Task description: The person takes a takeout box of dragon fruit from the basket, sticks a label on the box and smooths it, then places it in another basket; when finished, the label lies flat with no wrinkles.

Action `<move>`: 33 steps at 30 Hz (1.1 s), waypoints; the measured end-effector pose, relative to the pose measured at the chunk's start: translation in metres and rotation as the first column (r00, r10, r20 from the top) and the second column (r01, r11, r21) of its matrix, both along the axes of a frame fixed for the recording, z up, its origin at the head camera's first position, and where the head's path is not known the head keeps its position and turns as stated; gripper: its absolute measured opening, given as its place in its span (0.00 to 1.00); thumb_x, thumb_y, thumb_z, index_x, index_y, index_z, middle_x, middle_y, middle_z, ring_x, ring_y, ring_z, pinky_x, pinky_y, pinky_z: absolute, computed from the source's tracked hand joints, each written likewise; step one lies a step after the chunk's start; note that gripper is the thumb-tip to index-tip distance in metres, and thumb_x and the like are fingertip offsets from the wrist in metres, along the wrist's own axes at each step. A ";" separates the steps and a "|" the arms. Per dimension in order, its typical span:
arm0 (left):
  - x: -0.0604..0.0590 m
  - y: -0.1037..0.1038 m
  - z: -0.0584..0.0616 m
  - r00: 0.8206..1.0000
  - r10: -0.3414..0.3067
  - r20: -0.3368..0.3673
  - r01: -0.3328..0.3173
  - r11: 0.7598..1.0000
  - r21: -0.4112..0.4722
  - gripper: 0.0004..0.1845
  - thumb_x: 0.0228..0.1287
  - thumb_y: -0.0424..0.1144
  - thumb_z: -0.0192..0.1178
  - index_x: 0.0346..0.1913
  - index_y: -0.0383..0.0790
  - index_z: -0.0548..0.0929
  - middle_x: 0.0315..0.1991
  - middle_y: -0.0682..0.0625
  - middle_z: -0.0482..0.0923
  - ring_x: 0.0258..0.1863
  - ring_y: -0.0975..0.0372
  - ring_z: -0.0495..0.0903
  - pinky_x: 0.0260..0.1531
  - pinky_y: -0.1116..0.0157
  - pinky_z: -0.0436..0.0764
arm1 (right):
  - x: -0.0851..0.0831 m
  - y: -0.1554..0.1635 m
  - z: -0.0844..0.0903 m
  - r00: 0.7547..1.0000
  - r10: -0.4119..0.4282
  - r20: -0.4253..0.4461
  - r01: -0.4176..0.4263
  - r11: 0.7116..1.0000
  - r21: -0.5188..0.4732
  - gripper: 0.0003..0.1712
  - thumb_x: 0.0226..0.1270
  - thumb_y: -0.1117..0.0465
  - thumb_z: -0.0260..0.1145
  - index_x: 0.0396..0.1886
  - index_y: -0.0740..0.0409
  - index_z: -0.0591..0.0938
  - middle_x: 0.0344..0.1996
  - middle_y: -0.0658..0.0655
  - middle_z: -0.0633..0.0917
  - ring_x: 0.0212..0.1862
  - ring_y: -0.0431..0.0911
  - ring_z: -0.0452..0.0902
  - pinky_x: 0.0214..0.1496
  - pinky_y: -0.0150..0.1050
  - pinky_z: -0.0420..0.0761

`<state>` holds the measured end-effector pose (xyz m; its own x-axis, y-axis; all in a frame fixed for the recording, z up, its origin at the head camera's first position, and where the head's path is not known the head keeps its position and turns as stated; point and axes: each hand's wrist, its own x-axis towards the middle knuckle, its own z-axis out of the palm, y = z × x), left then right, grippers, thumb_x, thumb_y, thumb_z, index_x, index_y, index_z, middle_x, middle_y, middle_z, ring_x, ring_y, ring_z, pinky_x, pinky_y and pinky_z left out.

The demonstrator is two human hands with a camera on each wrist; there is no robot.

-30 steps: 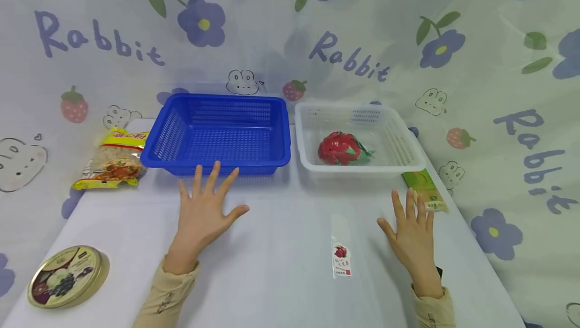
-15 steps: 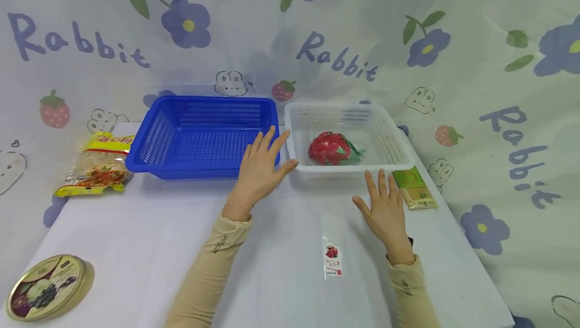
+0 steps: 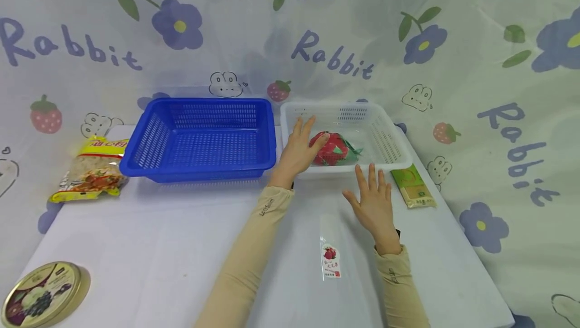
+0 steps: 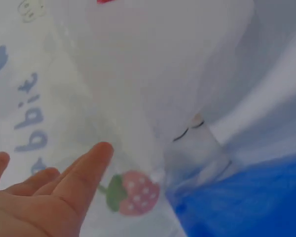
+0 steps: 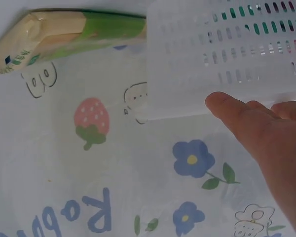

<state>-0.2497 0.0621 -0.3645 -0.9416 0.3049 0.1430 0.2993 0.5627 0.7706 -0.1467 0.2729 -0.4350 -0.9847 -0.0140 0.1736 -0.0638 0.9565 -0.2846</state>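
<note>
A red dragon fruit [image 3: 335, 149] with green tips lies in the white plastic basket [image 3: 394, 139]. My left hand [image 3: 302, 142] reaches over the basket's near left rim with straight fingers. Its thumb lies against the fruit's left side, and it grips nothing. In the left wrist view the left hand's fingers [image 4: 64, 190] are extended beside the white basket wall [image 4: 163, 74]. My right hand [image 3: 372, 199] hovers flat and open above the table just in front of the basket, and its fingers [image 5: 256, 123] point at the basket's wall [image 5: 227, 54].
An empty blue basket [image 3: 149, 142] stands left of the white one. A green packet [image 3: 412, 187] lies at the right, a yellow food bag [image 3: 90, 169] at the left and a round tin [image 3: 43, 295] at the near left corner. A clear labelled sleeve [image 3: 331, 260] lies by my right wrist.
My left hand has moved right from in front of the blue basket into the white basket, next to the fruit. My right hand has shifted slightly left and forward.
</note>
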 end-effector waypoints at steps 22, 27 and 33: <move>-0.026 0.032 -0.026 0.982 0.065 0.175 -0.039 0.988 -0.151 0.43 0.67 0.72 0.37 0.77 0.49 0.51 0.79 0.39 0.39 0.67 0.32 0.63 0.65 0.40 0.65 | -0.004 0.000 -0.013 0.991 0.005 -0.131 -0.006 1.000 -0.007 0.44 0.68 0.36 0.55 0.76 0.52 0.57 0.75 0.70 0.52 0.75 0.70 0.43 0.68 0.73 0.53; -0.027 0.033 -0.027 0.969 0.077 0.235 -0.045 0.989 -0.139 0.44 0.66 0.72 0.38 0.77 0.51 0.52 0.79 0.38 0.36 0.66 0.32 0.63 0.65 0.40 0.65 | -0.005 0.001 -0.015 0.991 0.003 -0.134 -0.005 1.000 -0.014 0.45 0.68 0.33 0.51 0.76 0.52 0.57 0.76 0.69 0.52 0.75 0.70 0.42 0.68 0.73 0.53; -0.031 0.035 -0.029 0.946 0.078 0.314 -0.031 0.988 -0.153 0.44 0.65 0.69 0.46 0.77 0.53 0.49 0.78 0.35 0.35 0.68 0.33 0.62 0.65 0.40 0.66 | -0.005 0.002 -0.016 0.991 0.002 -0.131 -0.003 1.000 -0.012 0.45 0.68 0.34 0.52 0.76 0.51 0.56 0.76 0.69 0.51 0.76 0.70 0.42 0.68 0.73 0.54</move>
<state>-0.2807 0.0971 -0.3938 -0.9464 0.2467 -0.2086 0.0172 0.6831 0.7301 -0.1521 0.2746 -0.4507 -0.9535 -0.0136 0.3010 -0.1038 0.9527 -0.2857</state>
